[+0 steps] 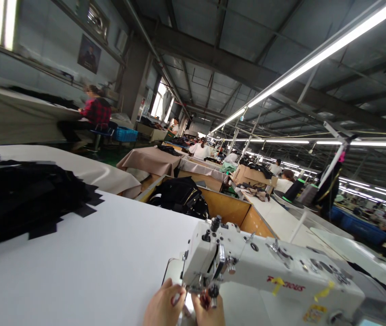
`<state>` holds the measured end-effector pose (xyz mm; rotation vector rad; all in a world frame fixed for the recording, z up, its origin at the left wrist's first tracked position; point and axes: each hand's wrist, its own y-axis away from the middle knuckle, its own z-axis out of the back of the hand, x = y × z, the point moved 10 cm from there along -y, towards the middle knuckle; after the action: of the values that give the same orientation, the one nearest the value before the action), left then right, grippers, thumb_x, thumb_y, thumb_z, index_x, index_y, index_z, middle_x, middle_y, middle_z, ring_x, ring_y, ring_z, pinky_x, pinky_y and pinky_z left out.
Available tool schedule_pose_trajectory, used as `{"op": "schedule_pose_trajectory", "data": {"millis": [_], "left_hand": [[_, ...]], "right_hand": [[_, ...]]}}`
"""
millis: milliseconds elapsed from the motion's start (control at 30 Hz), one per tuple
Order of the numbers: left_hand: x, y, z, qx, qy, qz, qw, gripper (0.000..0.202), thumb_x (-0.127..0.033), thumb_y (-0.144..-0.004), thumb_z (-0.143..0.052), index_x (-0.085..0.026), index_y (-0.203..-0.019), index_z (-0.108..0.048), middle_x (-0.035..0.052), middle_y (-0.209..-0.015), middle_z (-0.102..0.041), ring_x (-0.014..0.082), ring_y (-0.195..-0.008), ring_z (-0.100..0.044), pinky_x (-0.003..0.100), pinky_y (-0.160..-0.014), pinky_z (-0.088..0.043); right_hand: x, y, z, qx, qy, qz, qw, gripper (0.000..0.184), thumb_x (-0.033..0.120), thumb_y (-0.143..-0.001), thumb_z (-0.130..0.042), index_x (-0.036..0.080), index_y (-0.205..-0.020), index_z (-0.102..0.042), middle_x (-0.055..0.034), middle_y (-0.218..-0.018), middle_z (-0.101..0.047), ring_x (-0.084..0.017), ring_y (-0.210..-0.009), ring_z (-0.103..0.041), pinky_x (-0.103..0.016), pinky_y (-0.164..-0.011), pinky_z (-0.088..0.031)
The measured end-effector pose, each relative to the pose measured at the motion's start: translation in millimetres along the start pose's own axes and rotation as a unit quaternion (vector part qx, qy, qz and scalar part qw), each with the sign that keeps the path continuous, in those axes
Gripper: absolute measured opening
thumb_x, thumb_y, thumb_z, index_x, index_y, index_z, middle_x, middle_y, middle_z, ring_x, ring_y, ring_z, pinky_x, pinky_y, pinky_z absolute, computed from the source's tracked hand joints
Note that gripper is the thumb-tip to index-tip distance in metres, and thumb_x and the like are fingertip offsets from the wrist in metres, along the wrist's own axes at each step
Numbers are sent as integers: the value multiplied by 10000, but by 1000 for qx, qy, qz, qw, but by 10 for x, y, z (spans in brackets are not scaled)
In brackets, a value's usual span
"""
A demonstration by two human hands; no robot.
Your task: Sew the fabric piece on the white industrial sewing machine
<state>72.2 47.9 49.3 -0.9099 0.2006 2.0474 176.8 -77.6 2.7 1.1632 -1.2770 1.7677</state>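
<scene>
A white sewing machine (243, 258) stands at the lower right, its head pointing left. Beneath that head, both of my hands are close to the needle area. My left hand (165, 304) is on the near left side, thumb and fingers pinched together in a ring; whatever is between the tips is too small to make out. Just right of it, my right hand (208, 310) has its fingers closed up under the presser area, partly covered by the machine head. What those fingertips hold is hidden. A bright lamp glow shows between the two hands.
A pile of black fabric pieces (26, 199) lies on the white table (111, 267) at left. Behind the machine is a wooden bin (227, 203) with black bags (179, 194) inside. Thread cones (295, 190) stand at right. Several people sit at work farther off.
</scene>
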Motion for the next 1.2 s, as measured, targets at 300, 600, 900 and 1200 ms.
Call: {"op": "schedule_pose_trajectory", "data": {"millis": [300, 600, 900, 1200], "left_hand": [[17, -5, -38, 17, 6, 0, 1000, 300, -144, -950, -470, -167, -830, -744, 37, -822, -552, 154, -658, -563, 236, -648, -381], [65, -6, -92, 36, -21, 31, 999, 288, -127, -976, -487, -185, -874, -750, 36, -875, -567, 152, -694, -583, 237, -658, -374], [14, 27, -64, 43, -34, 43, 998, 284, -131, -984, -485, -178, -868, -740, 33, -877, -576, 151, -711, -595, 234, -658, -381], [0, 24, -30, 36, -35, 45, 998, 271, -133, -990, -488, -161, -865, -728, 35, -876, -572, 153, -710, -585, 248, -657, -355]], "right_hand": [[105, 13, 19, 13, -2, 5, 1000, 455, 589, -830, -668, 208, -584, -634, -85, -595, -648, -241, -587, -632, -306, -610, -517], [72, 12, -36, 44, -14, -19, 999, 384, 528, -842, -625, 192, -658, -653, -80, -653, -673, -238, -615, -624, -307, -618, -497], [52, 18, -64, 61, -19, -24, 998, 367, 504, -851, -603, 181, -685, -663, -103, -706, -697, -258, -675, -654, -316, -651, -506], [103, 24, -40, 65, -14, -19, 998, 373, 505, -832, -622, 194, -627, -649, -82, -631, -658, -251, -639, -640, -307, -619, -495]]}}
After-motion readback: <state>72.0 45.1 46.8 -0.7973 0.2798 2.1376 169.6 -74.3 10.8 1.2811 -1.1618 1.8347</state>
